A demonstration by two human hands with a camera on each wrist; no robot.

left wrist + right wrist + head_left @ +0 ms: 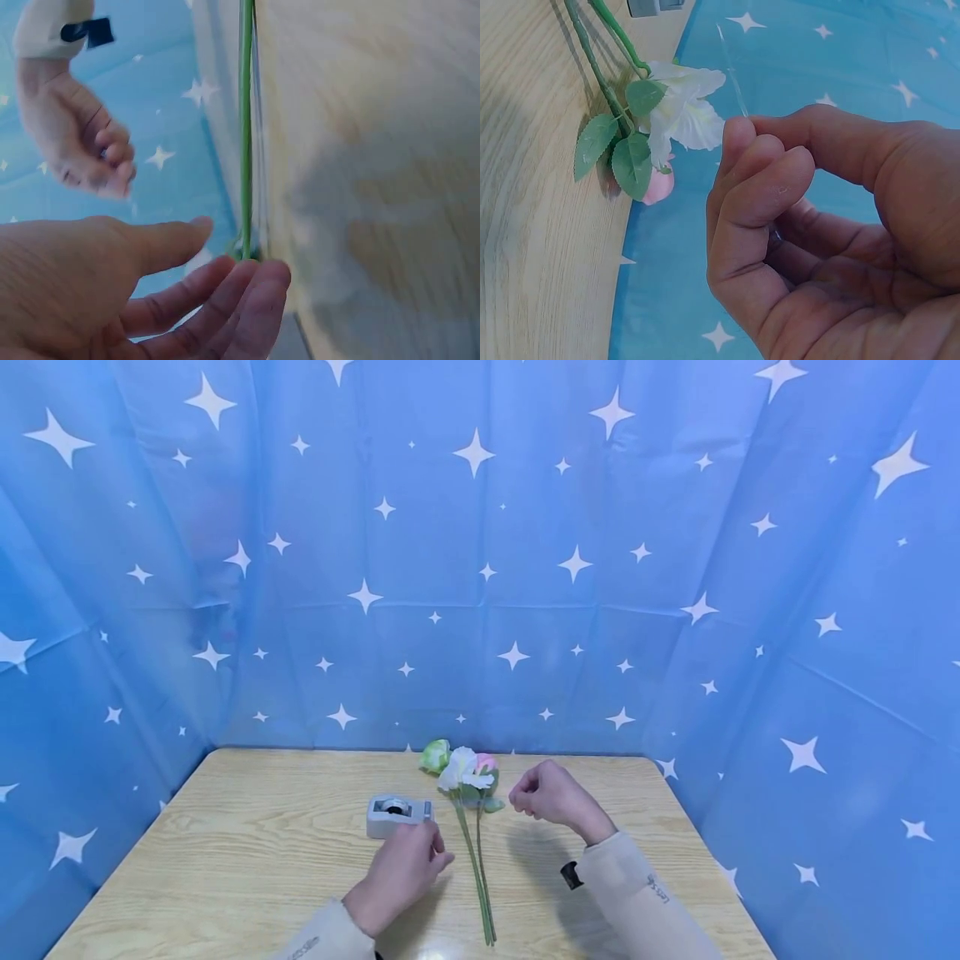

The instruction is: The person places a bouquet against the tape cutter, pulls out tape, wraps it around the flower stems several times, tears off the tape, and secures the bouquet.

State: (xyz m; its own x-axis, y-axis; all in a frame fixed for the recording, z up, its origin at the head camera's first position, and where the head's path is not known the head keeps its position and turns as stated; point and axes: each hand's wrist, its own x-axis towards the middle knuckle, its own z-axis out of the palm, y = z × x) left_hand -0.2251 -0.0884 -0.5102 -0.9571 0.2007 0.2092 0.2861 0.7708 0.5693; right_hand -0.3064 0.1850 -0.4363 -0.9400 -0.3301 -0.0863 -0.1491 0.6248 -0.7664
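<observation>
Between its thumb and index finger my right hand (553, 791) pinches a thin strip of clear tape (733, 71), held in the air right of the flower heads. My left hand (405, 867) hovers left of the green stems (477, 877); in the left wrist view its thumb and fingers are apart, with nothing seen between them. A white flower (459, 768), a pink flower (658, 186) and a green-white flower (435, 756) lie on the table, stems toward me. Just beyond my left hand stands a grey tape dispenser (380, 822), its front partly hidden by that hand.
The flowers and dispenser rest on a light wooden table (247, 843). A blue curtain (420, 568) with white stars surrounds its back and sides. A black band piece (572, 875) sticks out from the right sleeve.
</observation>
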